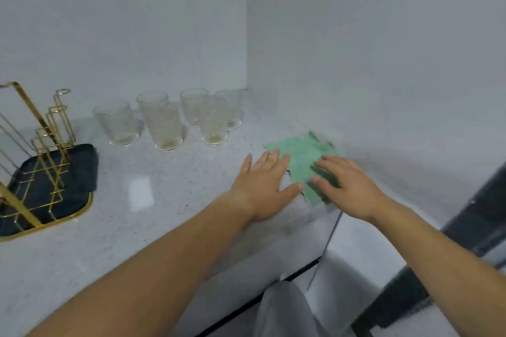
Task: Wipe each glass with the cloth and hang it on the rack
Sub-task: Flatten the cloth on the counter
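Speckled white surface (164,213), stone look and slightly glossy, runs into a corner between two plain grey walls (123,22).

Hidden or unclear:
- Gold wire rack (34,108) at 9 o'clock is cut off by the left frame edge. Only part of its bars and loops shows.
- It stands on a dark tray (82,167) with a gold rim, also cropped.
- Five clear glasses (163,123) at 10 o'clock of the cloth stand upright, mouths up, near the back wall. The three on the right overlap, so I can't tell whether they touch.
- A dark blurred object (482,213) at 3 o'clock can't be identified.
- Grey fabric (284,309) at 6 o'clock is cut off by the bottom edge.

Edges and room:
- Green cloth (304,164) lies flat near the right end of the surface, close to the front edge at its 5 o'clock.
- A wide bare stretch of the surface lies between the tray and the hands.
- The glasses are well apart from the cloth and just right of the rack.

Materials and hands:
- The cloth is fuzzy, with a dark trim and a ragged outline. The glasses have patterned or ribbed walls.
- Left hand (262,186) is palm down at the cloth's 9 o'clock edge, fingers spread, fingertips and thumb tip at the hem.
- Right hand (353,189) is over the cloth's 4 o'clock part, fingers loosely bent and slightly apart, not pinching anything. Motion blur hides whether they press on the cloth or hover.
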The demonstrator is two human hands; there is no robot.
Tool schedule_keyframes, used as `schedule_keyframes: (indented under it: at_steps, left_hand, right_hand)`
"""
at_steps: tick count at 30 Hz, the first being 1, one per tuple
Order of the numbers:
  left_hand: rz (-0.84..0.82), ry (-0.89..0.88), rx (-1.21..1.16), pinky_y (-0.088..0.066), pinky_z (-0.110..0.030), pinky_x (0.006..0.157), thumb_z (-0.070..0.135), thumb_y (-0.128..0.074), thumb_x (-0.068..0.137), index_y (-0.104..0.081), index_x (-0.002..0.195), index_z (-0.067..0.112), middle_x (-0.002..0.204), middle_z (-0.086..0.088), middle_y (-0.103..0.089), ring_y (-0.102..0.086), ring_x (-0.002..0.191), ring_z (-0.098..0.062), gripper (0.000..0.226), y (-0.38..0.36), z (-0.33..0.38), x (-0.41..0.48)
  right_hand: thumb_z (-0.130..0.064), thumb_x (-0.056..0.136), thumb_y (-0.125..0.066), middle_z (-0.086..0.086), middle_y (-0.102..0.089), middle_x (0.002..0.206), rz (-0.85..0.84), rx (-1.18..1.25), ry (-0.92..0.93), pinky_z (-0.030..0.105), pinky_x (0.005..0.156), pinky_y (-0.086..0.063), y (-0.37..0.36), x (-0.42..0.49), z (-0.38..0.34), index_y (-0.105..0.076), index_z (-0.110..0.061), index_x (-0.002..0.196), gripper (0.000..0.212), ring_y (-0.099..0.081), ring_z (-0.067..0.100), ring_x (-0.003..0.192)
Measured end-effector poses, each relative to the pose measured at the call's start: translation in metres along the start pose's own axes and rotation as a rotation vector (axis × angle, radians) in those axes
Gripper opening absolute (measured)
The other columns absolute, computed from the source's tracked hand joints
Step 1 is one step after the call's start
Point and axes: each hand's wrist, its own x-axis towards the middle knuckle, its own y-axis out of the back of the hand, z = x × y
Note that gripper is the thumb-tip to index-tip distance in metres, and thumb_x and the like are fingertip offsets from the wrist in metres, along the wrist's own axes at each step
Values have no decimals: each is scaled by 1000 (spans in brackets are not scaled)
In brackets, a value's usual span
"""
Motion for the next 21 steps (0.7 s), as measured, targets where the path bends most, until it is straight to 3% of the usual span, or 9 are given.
schedule_keyframes:
  at_steps: [4,9,12,21]
  left_hand:
    - [-50,55,48,9,-49,129,70,-26,102,1,166,29,175,0,8,8,161,-19,81,-1,10,26]
    - [-148,189,101,15,-59,125,80,-26,95,-7,166,35,175,3,4,9,161,-25,86,-6,9,29]
    - [-135,212,95,14,-58,125,83,-27,93,-7,166,34,175,3,5,9,161,-26,90,-6,4,18]
    - [-116,317,120,9,-51,128,79,-37,93,-13,166,28,175,2,-3,6,161,-24,92,26,-68,-73]
  right_hand:
    - [-52,104,-46,6,-25,170,-148,-76,-40,33,125,-9,4,5,12,-38,-25,157,60,-15,24,158]
    - [-60,104,-34,-1,-4,174,-251,-101,-57,43,129,2,-7,3,16,-21,-36,162,64,6,25,160]
    - [-63,104,-27,-2,5,174,-301,-158,-39,46,128,11,-12,1,4,-12,-42,162,63,15,26,159]
    - [-68,102,-22,3,5,174,-351,-240,99,57,127,5,-52,-5,-99,-9,-45,161,65,10,35,159]
